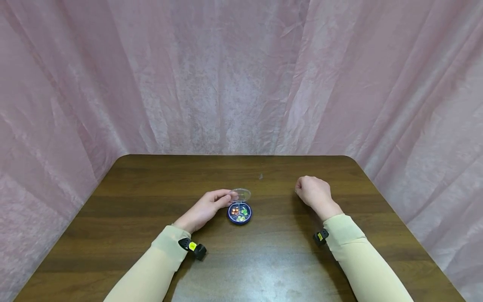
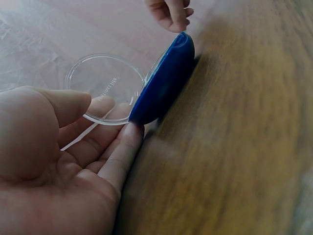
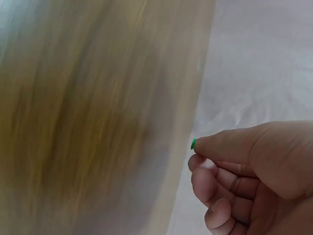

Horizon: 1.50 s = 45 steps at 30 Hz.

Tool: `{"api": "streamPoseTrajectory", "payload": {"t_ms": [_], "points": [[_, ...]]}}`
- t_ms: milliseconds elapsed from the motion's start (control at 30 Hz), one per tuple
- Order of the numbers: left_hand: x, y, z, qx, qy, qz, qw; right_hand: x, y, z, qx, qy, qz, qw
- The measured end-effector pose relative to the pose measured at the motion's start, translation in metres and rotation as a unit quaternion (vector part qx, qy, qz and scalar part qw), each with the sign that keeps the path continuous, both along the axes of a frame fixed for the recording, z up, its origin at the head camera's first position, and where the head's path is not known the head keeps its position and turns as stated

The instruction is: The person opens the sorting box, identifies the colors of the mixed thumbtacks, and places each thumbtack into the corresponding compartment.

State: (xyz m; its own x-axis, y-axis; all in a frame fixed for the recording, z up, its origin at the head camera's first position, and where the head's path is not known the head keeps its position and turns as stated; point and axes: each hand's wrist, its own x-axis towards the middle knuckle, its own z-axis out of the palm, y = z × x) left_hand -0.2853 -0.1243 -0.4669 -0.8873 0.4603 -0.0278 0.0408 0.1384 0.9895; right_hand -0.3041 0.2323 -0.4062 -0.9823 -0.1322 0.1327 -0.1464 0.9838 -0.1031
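Note:
A round blue pill case [image 1: 239, 221] sits on the table with its clear lid [image 2: 93, 62] raised. Small orange, green and yellow-green pieces lie in its separate compartments. My left hand [image 1: 205, 208] pinches the lid at its edge, thumb on one side and fingers behind; a fingertip touches the blue base [image 2: 164, 81]. To the right of the case, my right hand [image 1: 314, 193] is held above the table. Between its thumb and finger it pinches a tiny green piece [image 3: 193, 143], whose exact kind is too small to tell. The other fingers are curled.
The brown wooden table [image 1: 151, 176] has rounded far corners. A pink curtain [image 1: 226, 75] hangs behind it and along both sides. Black wrist cameras [image 1: 193, 247] are strapped over the sleeves. A small pale mark [image 1: 260, 176] shows toward the table's far edge.

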Motion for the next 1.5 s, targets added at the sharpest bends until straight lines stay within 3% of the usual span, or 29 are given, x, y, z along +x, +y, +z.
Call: {"api": "streamPoseTrajectory", "payload": {"t_ms": [233, 400, 667, 900, 1000, 1200, 1500], "points": [[-0.001, 0.001, -0.001, 0.001, 0.003, -0.001, 1.0000, 0.012, -0.025, 0.009, -0.055, -0.018, 0.040, 0.998], [0.000, 0.001, -0.002, 0.003, 0.004, -0.002, 1.0000, 0.021, -0.045, 0.014, -0.147, -0.054, 0.074, 0.985], [-0.001, -0.001, -0.001, 0.003, 0.004, 0.001, 1.0000, 0.035, -0.071, 0.019, -0.286, -0.128, 0.126, 0.941], [0.000, -0.002, -0.001, 0.000, 0.005, 0.002, 1.0000, 0.040, -0.081, 0.018, -0.386, -0.180, 0.141, 0.894], [0.001, -0.002, -0.001, 0.002, 0.006, 0.000, 1.0000, 0.040, -0.082, 0.018, -0.444, -0.215, 0.143, 0.858], [0.000, -0.003, -0.001, 0.007, 0.008, 0.003, 0.9999, 0.043, -0.087, 0.023, -0.567, -0.267, 0.173, 0.760], [0.002, -0.003, 0.001, 0.000, 0.006, 0.004, 1.0000, 0.049, -0.089, 0.030, -0.691, -0.357, 0.213, 0.591]]}}
